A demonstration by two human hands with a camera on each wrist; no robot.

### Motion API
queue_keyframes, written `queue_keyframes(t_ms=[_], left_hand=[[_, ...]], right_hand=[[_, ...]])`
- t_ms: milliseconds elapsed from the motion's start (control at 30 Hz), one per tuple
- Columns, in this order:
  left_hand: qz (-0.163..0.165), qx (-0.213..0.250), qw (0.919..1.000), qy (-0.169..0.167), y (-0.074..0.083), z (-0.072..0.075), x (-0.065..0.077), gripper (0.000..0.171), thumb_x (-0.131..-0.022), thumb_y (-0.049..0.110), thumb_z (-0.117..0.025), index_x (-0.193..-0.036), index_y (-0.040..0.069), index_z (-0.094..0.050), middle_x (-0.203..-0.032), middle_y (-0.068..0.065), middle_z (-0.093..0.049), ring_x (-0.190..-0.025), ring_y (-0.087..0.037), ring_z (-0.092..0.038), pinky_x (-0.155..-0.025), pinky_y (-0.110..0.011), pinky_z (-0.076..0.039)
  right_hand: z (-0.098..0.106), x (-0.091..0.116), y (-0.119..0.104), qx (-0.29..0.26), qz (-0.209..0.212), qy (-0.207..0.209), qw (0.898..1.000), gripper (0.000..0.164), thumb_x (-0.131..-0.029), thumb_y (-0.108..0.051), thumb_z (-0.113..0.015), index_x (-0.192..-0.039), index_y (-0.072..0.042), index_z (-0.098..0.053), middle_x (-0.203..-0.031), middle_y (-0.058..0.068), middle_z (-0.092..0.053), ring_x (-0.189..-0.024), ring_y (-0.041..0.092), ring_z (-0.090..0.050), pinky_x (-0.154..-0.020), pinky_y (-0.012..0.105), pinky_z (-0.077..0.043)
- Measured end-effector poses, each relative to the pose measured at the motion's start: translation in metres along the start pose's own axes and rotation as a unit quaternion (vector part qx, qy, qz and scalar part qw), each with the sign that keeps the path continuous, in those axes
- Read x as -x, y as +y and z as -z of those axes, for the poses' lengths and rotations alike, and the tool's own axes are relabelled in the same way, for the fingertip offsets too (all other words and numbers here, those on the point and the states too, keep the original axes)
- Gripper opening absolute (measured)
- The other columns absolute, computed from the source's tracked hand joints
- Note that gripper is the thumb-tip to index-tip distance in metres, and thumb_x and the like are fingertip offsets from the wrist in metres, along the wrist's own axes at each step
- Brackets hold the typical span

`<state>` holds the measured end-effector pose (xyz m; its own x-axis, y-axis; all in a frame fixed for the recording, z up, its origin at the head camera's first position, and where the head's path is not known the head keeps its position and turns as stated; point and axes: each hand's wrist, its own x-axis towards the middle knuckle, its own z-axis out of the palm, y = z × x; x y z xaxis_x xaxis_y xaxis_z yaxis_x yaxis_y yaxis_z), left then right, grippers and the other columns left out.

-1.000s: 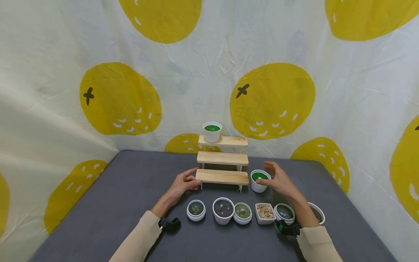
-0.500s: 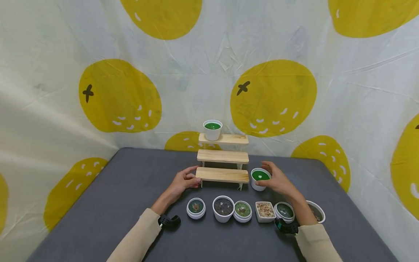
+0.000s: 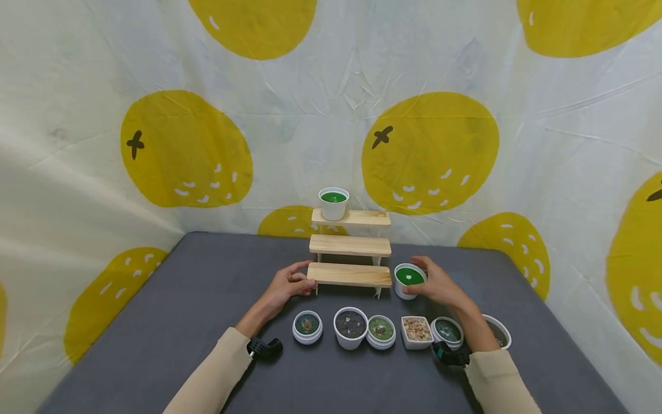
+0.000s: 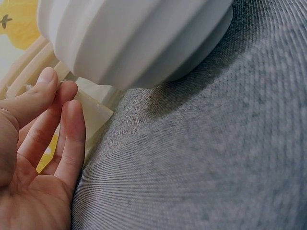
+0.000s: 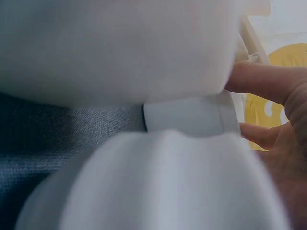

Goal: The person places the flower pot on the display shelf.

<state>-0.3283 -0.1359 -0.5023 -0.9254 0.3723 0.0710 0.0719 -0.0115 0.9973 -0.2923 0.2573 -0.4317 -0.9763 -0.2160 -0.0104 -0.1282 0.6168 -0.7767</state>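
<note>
A three-tier wooden display stand [image 3: 349, 275] stands at the back of the table. My left hand [image 3: 285, 286] pinches the left end of its lowest shelf; in the left wrist view, thumb and fingertips meet at the shelf corner. Just right of the stand, a white cup with a green filling [image 3: 410, 277] is held by my right hand [image 3: 439, 286], thumb in front and fingers behind. The right wrist view shows the thumb [image 5: 259, 79] at the white wall of that cup [image 5: 184, 115]. A matching green-filled cup [image 3: 333, 208] sits on the top shelf's left end.
In front of the stand are a small round pot [image 3: 307, 326], a cup with dark filling [image 3: 350, 326], a mossy green pot [image 3: 381, 330], a square dish of tan bits [image 3: 416, 330] and a dark green pot [image 3: 447, 330]. My right forearm partly covers another cup [image 3: 500, 332].
My right thumb has come down from over the green filling to the cup's near side. The left hand keeps its place on the shelf, and the head view has shifted slightly.
</note>
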Motion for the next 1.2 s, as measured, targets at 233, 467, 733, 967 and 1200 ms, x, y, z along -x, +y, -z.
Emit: queue_keyframes(t_ms=[233,467,733,967,1200], left_hand=[[0.003,0.002,1.0000,-0.002,0.000,0.001,0.000,0.073,-0.094,0.013,-0.076,-0.157,0.006,-0.041,-0.092,0.002,-0.078,-0.086,-0.012,-0.072,-0.077,-0.025,-0.061],[0.003,0.001,1.0000,0.002,0.002,0.002,0.000,0.073,-0.095,0.014,-0.077,-0.158,0.005,-0.040,-0.093,0.001,-0.078,-0.086,-0.012,-0.072,-0.077,-0.025,-0.061],[0.003,-0.002,1.0000,0.002,0.001,0.002,0.001,0.074,-0.095,0.014,-0.076,-0.158,0.005,-0.039,-0.094,0.001,-0.078,-0.087,-0.010,-0.073,-0.077,-0.025,-0.061],[0.006,0.006,1.0000,0.002,0.001,0.000,0.002,0.076,-0.094,0.015,-0.077,-0.159,0.005,-0.038,-0.093,0.002,-0.078,-0.089,-0.011,-0.074,-0.077,-0.025,-0.061],[0.007,0.002,0.9999,0.008,0.001,-0.001,0.002,0.076,-0.094,0.016,-0.078,-0.158,0.006,-0.039,-0.094,0.001,-0.078,-0.088,-0.011,-0.074,-0.076,-0.026,-0.061]], right_hand=[[-0.002,-0.001,0.003,0.018,-0.003,0.000,1.000,0.096,-0.083,-0.015,-0.085,-0.154,0.014,-0.028,-0.153,0.038,-0.036,-0.130,0.049,-0.047,-0.106,0.060,-0.042],[-0.005,-0.003,0.005,0.009,-0.009,0.004,1.000,0.095,-0.082,-0.013,-0.086,-0.154,0.011,-0.029,-0.145,0.034,-0.044,-0.117,0.040,-0.055,-0.094,0.045,-0.048],[-0.008,-0.003,0.007,0.007,-0.009,0.012,1.000,0.095,-0.081,-0.010,-0.086,-0.154,0.011,-0.029,-0.143,0.033,-0.045,-0.111,0.037,-0.057,-0.088,0.038,-0.049],[-0.009,-0.003,0.008,0.022,-0.017,0.016,0.999,0.096,-0.079,-0.012,-0.087,-0.152,0.011,-0.030,-0.139,0.034,-0.049,-0.111,0.037,-0.058,-0.088,0.037,-0.049],[-0.009,-0.003,0.012,0.005,-0.014,0.018,1.000,0.092,-0.078,-0.008,-0.087,-0.147,0.013,-0.030,-0.133,0.034,-0.049,-0.108,0.036,-0.059,-0.086,0.035,-0.048]])
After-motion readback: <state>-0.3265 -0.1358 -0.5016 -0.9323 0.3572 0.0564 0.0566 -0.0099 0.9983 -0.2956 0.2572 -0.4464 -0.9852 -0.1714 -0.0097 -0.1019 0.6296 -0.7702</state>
